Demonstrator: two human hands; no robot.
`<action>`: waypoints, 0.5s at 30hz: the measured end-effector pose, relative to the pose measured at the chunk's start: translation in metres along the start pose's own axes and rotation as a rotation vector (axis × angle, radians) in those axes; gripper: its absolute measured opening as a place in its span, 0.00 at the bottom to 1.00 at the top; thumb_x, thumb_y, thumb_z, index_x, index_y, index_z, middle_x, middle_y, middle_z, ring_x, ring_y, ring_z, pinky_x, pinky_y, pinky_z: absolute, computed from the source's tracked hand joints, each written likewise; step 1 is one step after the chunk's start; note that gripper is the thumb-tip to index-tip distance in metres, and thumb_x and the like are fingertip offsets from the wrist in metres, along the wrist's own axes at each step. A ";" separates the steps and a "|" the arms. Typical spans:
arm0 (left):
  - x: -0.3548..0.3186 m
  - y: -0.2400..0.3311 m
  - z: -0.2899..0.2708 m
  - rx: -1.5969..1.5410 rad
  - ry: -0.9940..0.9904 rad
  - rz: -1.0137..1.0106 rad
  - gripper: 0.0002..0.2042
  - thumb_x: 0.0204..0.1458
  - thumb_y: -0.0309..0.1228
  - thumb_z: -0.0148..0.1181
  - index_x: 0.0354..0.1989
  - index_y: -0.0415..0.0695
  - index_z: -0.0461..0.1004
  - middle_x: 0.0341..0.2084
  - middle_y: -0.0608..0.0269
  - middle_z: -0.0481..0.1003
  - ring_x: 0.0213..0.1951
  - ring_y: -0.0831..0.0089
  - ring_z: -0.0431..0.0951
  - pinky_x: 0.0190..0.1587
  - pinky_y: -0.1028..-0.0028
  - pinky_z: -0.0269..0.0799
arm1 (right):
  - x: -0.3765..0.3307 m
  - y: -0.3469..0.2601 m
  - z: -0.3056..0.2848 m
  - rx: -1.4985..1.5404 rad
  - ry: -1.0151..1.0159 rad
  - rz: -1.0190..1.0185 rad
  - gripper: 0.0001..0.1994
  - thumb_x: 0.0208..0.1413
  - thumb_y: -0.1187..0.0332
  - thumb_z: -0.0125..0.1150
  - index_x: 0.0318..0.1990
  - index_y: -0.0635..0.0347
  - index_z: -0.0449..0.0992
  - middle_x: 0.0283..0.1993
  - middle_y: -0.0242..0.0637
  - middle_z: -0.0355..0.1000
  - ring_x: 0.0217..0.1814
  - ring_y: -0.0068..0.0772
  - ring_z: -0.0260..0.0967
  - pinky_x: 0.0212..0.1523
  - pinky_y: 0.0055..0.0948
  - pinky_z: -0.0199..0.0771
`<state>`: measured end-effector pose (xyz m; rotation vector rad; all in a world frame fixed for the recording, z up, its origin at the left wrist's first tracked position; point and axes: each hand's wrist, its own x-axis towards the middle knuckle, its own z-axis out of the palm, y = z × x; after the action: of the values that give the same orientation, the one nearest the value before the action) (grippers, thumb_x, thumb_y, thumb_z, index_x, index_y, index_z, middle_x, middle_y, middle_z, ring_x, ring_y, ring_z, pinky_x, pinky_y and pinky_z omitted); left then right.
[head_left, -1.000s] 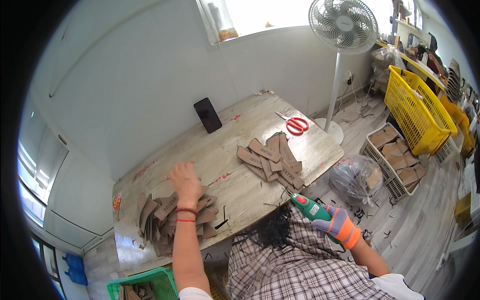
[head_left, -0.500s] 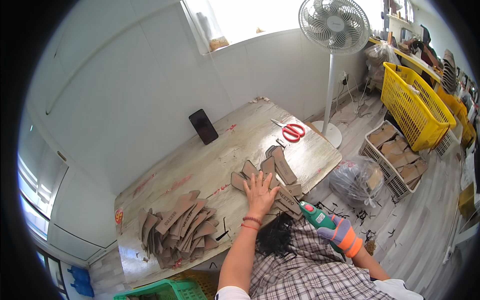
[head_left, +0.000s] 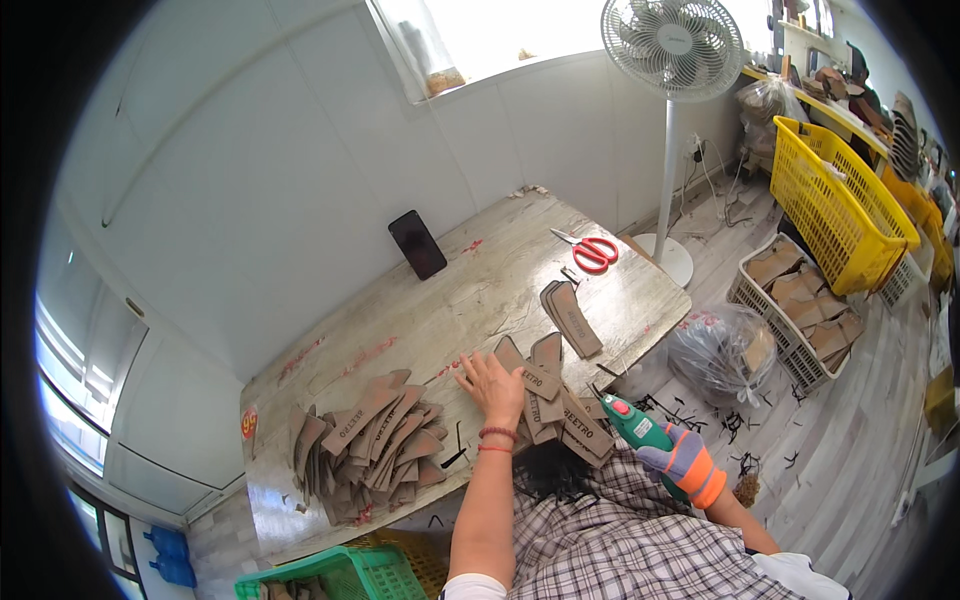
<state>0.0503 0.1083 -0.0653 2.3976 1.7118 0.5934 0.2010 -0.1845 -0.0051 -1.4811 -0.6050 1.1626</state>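
Observation:
My left hand [head_left: 492, 386] lies flat, fingers spread, on a small heap of brown leather cut pieces [head_left: 551, 397] near the table's front edge. My right hand [head_left: 680, 457], in an orange and grey glove, grips a green handheld tool [head_left: 636, 421] with a red button, its tip close to the right side of that heap. A bigger pile of the same brown pieces [head_left: 362, 444] is spread to the left. Two more pieces [head_left: 571, 317] lie stacked further back on the wooden table [head_left: 430, 310].
Red-handled scissors [head_left: 592, 251] and a black phone [head_left: 417, 243] leaning on the wall sit at the table's far side. A standing fan [head_left: 675, 60], a yellow crate [head_left: 838, 205], a white basket of brown pieces [head_left: 800, 305], and a plastic bag [head_left: 718, 347] stand right. Green basket [head_left: 335, 578] below.
My left hand went from the left pile across to the right heap and now rests on it. The view has shifted slightly; the gloved hand with the tool stays beside the heap.

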 end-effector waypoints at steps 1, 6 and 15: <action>-0.001 0.003 0.002 -0.020 0.075 0.025 0.26 0.47 0.39 0.66 0.53 0.39 0.70 0.62 0.48 0.61 0.70 0.51 0.47 0.70 0.47 0.33 | 0.001 -0.003 0.002 0.025 -0.016 0.008 0.23 0.50 0.64 0.71 0.49 0.68 0.72 0.29 0.32 0.74 0.22 0.17 0.68 0.22 0.18 0.69; 0.003 0.015 -0.005 -0.359 0.164 0.006 0.16 0.46 0.27 0.66 0.45 0.41 0.75 0.47 0.56 0.74 0.56 0.61 0.69 0.62 0.57 0.57 | 0.006 -0.009 0.008 -0.079 0.004 0.013 0.24 0.50 0.62 0.71 0.49 0.68 0.72 0.28 0.32 0.74 0.22 0.16 0.68 0.22 0.18 0.69; -0.030 0.046 -0.072 -1.778 -0.064 -0.203 0.05 0.57 0.22 0.57 0.39 0.37 0.77 0.31 0.67 0.78 0.31 0.81 0.75 0.36 0.79 0.70 | 0.015 -0.044 0.033 -0.217 0.093 -0.128 0.22 0.51 0.65 0.70 0.49 0.69 0.71 0.30 0.34 0.74 0.25 0.19 0.70 0.25 0.20 0.70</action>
<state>0.0545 0.0558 0.0090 0.8939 0.6053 1.1958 0.1866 -0.1455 0.0345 -1.6443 -0.7696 0.9471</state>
